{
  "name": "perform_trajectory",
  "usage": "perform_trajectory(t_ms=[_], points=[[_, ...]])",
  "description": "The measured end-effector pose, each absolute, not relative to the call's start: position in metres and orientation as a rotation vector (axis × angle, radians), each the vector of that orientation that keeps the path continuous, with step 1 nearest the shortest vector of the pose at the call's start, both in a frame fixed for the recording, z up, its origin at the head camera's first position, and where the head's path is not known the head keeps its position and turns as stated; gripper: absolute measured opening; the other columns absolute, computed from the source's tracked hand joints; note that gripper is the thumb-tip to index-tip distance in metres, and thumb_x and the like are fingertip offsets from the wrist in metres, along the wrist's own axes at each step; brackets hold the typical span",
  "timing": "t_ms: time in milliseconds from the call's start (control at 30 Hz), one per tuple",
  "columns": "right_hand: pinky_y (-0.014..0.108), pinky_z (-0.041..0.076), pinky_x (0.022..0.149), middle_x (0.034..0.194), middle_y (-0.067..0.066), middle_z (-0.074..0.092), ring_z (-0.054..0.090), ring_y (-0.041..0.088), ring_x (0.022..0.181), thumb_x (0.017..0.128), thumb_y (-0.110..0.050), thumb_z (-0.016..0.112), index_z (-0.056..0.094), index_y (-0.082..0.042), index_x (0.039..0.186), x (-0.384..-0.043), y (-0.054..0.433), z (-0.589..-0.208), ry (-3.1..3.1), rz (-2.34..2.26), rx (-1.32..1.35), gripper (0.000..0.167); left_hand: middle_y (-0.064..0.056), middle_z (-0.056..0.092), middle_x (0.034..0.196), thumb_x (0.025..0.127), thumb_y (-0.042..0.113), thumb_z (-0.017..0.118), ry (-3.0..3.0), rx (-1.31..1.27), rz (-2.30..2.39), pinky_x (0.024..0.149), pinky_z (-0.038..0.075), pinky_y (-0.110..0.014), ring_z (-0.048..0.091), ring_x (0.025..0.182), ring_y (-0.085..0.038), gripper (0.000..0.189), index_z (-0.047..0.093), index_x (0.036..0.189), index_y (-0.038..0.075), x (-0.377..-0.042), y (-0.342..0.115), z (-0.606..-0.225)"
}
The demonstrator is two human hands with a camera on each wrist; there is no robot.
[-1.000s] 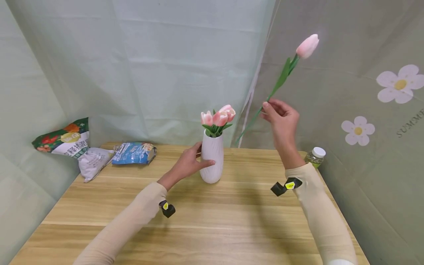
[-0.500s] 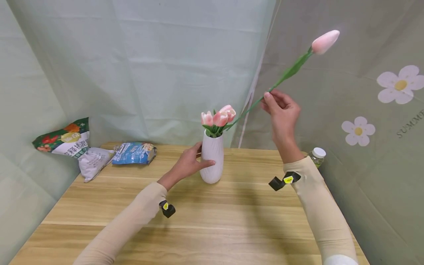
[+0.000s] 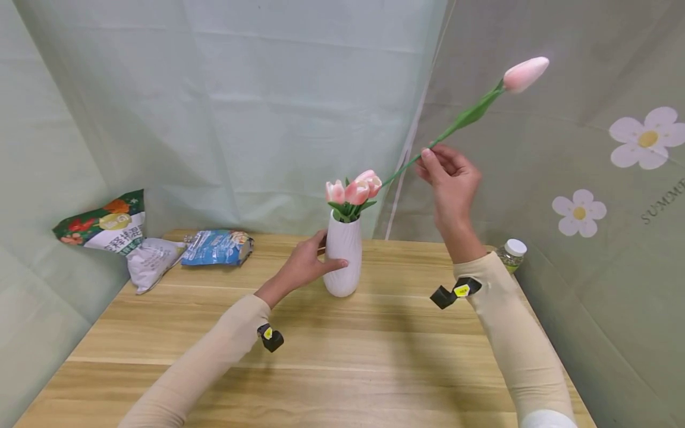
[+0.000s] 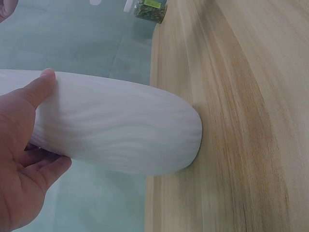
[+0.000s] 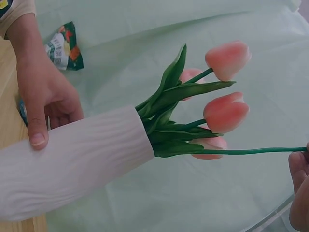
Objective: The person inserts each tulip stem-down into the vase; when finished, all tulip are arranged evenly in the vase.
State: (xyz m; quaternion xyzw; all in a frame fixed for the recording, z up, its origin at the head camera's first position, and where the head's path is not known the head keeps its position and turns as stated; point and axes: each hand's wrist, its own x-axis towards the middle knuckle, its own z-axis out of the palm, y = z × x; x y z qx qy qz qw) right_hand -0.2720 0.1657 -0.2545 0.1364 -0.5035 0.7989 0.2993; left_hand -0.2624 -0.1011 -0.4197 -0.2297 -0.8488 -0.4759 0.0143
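A white ribbed vase (image 3: 349, 238) stands upright on the wooden table, with my left hand (image 3: 301, 263) gripping its side. In the left wrist view the thumb lies along the near face of the vase (image 4: 120, 121) and fingers curl behind it. Several pink tulips (image 3: 357, 192) with green leaves rise from its mouth. Up and to the right, my right hand (image 3: 455, 187) pinches the green stem of a single tulip (image 3: 526, 75) between thumb and fingers. That flower tilts up to the right. In the right wrist view its stem (image 5: 260, 151) reaches the bunched tulips (image 5: 227, 112); its lower end is hidden there.
A blue packet (image 3: 216, 248) lies at the table's back left, beside a green and white printed bag (image 3: 115, 230) leaning on the cloth wall. A jar with a white lid (image 3: 512, 255) stands at the right edge, behind my right forearm. Cloth hangs behind the table.
The single tulip has leaned further to the right, and its stem's lower end has moved left to the bunch. My right hand has shifted slightly up and left; the left hand stays on the vase.
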Motion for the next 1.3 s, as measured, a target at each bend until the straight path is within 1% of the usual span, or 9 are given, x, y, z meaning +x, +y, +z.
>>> perform_trajectory(t_ms=[167,267,367,433,633,867,1067,1167,1300], points=[[0.029,0.065,0.066,0.081,0.007,0.074,0.075,0.016,0.072,0.086,0.002,0.079,0.075,-0.001,0.092,-0.2721,0.1636,-0.2555,-1.339,2.114,0.371,0.007,-0.021,0.056,0.144,0.086,0.035,0.085,-2.644,-0.713,-1.480,0.108,0.053,-0.047,0.059,0.130,-0.035,0.082,0.044,0.148,-0.001,-0.2626,-0.1008,-0.4206],[0.027,0.065,0.063,0.081,0.006,0.075,0.075,0.015,0.072,0.087,0.002,0.079,0.074,0.005,0.096,-0.2714,0.1628,-0.2551,-1.347,2.100,0.375,0.011,-0.020,0.057,0.143,0.086,0.035,0.085,-2.645,-0.713,-1.470,0.107,0.053,-0.044,0.060,0.129,-0.034,0.082,0.045,0.148,-0.001,-0.2621,-0.1008,-0.4197],[0.025,0.063,0.059,0.081,0.006,0.075,0.074,0.015,0.071,0.087,0.002,0.078,0.069,0.013,0.101,-0.2709,0.1623,-0.2547,-1.349,2.093,0.379,0.020,-0.020,0.057,0.144,0.086,0.036,0.085,-2.647,-0.711,-1.466,0.107,0.054,-0.044,0.060,0.129,-0.034,0.082,0.045,0.148,-0.001,-0.2623,-0.1011,-0.4196],[0.023,0.062,0.056,0.081,0.005,0.075,0.074,0.016,0.071,0.087,0.002,0.078,0.068,0.015,0.102,-0.2706,0.1621,-0.2546,-1.348,2.089,0.379,0.022,-0.020,0.056,0.144,0.086,0.036,0.084,-2.649,-0.711,-1.465,0.107,0.054,-0.045,0.060,0.129,-0.034,0.083,0.045,0.148,-0.001,-0.2626,-0.1013,-0.4198],[0.023,0.061,0.055,0.082,0.006,0.075,0.075,0.016,0.072,0.087,0.000,0.079,0.073,0.007,0.098,-0.2706,0.1614,-0.2543,-1.349,2.087,0.379,0.014,-0.020,0.057,0.144,0.086,0.036,0.084,-2.647,-0.715,-1.471,0.107,0.053,-0.044,0.060,0.129,-0.034,0.082,0.045,0.148,-0.001,-0.2617,-0.1014,-0.4183],[0.023,0.060,0.053,0.082,0.008,0.075,0.074,0.015,0.070,0.087,0.001,0.079,0.071,0.010,0.100,-0.2734,0.1608,-0.2552,-1.310,2.108,0.378,0.018,-0.021,0.058,0.142,0.086,0.037,0.085,-2.645,-0.718,-1.446,0.106,0.055,-0.044,0.061,0.127,-0.034,0.083,0.045,0.148,-0.001,-0.2617,-0.1014,-0.4185],[0.022,0.059,0.052,0.082,0.009,0.076,0.075,0.017,0.070,0.087,0.002,0.079,0.075,-0.002,0.090,-0.2743,0.1589,-0.2570,-1.320,2.105,0.404,0.007,-0.021,0.057,0.143,0.085,0.037,0.085,-2.650,-0.711,-1.453,0.106,0.054,-0.045,0.061,0.128,-0.035,0.084,0.044,0.148,-0.002,-0.2624,-0.1019,-0.4188],[0.021,0.059,0.052,0.082,0.008,0.076,0.074,0.017,0.070,0.086,0.002,0.079,0.075,-0.002,0.090,-0.2738,0.1575,-0.2569,-1.324,2.110,0.405,0.007,-0.021,0.057,0.144,0.085,0.038,0.085,-2.660,-0.703,-1.456,0.106,0.054,-0.045,0.061,0.128,-0.034,0.085,0.044,0.148,-0.001,-0.2618,-0.1021,-0.4187],[0.022,0.058,0.052,0.081,0.007,0.076,0.074,0.016,0.070,0.087,0.002,0.079,0.073,0.006,0.095,-0.2726,0.1575,-0.2558,-1.323,2.101,0.395,0.011,-0.020,0.057,0.144,0.085,0.039,0.085,-2.666,-0.697,-1.459,0.107,0.054,-0.045,0.060,0.129,-0.034,0.085,0.044,0.149,-0.001,-0.2605,-0.1019,-0.4181]])
